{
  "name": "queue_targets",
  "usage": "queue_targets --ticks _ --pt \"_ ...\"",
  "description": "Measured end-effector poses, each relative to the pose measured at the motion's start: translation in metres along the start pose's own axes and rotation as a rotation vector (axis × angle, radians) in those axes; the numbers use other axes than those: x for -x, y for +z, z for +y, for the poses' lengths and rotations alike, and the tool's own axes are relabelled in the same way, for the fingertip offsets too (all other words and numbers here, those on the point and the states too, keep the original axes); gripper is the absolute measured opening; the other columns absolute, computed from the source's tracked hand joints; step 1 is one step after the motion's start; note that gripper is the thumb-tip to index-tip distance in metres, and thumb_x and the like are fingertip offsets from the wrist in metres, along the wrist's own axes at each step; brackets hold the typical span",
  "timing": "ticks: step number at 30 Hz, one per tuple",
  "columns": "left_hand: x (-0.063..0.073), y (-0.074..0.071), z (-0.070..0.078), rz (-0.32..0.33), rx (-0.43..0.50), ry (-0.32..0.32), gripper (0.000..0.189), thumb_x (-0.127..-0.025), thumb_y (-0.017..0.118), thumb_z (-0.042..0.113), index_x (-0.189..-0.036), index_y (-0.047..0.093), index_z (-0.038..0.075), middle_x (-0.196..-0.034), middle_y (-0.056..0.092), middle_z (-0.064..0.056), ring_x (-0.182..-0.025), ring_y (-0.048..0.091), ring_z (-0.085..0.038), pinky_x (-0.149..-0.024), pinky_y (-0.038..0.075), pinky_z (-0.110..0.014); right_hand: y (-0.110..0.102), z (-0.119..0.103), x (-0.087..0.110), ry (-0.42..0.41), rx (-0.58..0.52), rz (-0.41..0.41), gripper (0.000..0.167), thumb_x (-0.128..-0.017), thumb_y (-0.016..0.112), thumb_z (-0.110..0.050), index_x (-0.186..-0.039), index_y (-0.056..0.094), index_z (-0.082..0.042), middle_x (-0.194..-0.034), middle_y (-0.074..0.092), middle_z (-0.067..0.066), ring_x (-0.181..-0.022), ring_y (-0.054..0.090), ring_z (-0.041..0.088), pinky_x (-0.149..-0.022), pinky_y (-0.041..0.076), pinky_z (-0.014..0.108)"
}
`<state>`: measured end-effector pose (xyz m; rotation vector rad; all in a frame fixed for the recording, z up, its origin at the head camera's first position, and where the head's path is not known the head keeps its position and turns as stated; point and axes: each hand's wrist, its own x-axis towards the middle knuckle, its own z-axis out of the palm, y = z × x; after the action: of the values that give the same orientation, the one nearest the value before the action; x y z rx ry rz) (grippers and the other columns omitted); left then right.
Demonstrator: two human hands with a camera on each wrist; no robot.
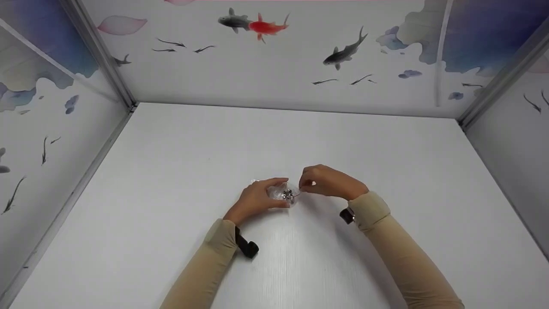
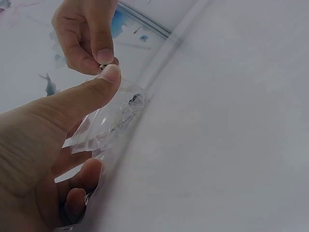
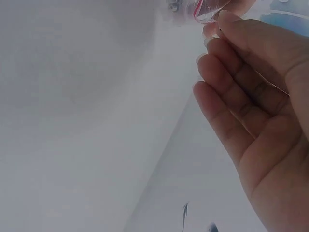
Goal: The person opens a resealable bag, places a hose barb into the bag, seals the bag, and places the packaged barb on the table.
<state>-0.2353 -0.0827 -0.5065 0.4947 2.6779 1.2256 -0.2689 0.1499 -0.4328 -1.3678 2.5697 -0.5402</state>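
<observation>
A clear plastic zip bag (image 1: pixel 278 193) is in my left hand (image 1: pixel 256 198), held between the thumb and fingers. Small shiny metal parts (image 1: pixel 288 196) lie together inside the bag. At the bag's right end, my right hand (image 1: pixel 330 181) has its thumb and index finger pinched together. A small shiny metal piece (image 2: pixel 103 67) shows at those fingertips in the left wrist view, just above my left thumb. In the right wrist view, the bag's red-lined edge (image 3: pixel 197 10) is close by the right fingertips; whether they touch it I cannot tell. The other right fingers are loosely bent.
Both hands work over a white tabletop (image 1: pixel 274 141), near its middle. White panels painted with fish (image 1: pixel 266 28) stand at the back and on both sides. Dark wrist cameras (image 1: pixel 248 249) are strapped at the beige sleeves (image 1: pixel 416 253).
</observation>
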Motion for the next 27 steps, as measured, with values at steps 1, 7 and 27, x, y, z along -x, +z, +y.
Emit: queue_targets --ticks 1,7,27 --pt "0.0 0.0 0.0 -0.001 0.005 0.002 0.068 -0.072 0.08 0.051 -0.134 0.057 0.035 -0.135 0.059 0.008 -0.129 0.051 -0.016 -0.105 0.04 -0.043 0.0 -0.001 -0.001 -0.001 -0.01 0.002 0.009 -0.088 0.068 -0.007 -0.094 0.074 -0.005 -0.089 0.068 0.002 -0.081 0.061 0.012 -0.077 0.055 0.033" --pt "0.001 -0.001 0.001 -0.005 0.02 0.007 0.069 -0.072 0.08 0.05 -0.135 0.056 0.033 -0.134 0.06 0.008 -0.128 0.051 -0.016 -0.105 0.04 -0.044 -0.001 -0.004 -0.007 0.001 -0.041 0.0 0.01 -0.088 0.067 -0.005 -0.096 0.074 -0.003 -0.09 0.068 0.004 -0.082 0.062 0.014 -0.079 0.055 0.038" --pt "0.0 0.0 0.0 -0.001 -0.007 0.011 0.067 -0.073 0.079 0.05 -0.133 0.057 0.032 -0.136 0.058 0.005 -0.129 0.051 -0.02 -0.106 0.038 -0.048 0.007 -0.007 -0.015 -0.041 -0.038 0.043 0.014 -0.088 0.068 -0.004 -0.101 0.073 -0.002 -0.095 0.069 0.005 -0.086 0.065 0.015 -0.077 0.055 0.033"
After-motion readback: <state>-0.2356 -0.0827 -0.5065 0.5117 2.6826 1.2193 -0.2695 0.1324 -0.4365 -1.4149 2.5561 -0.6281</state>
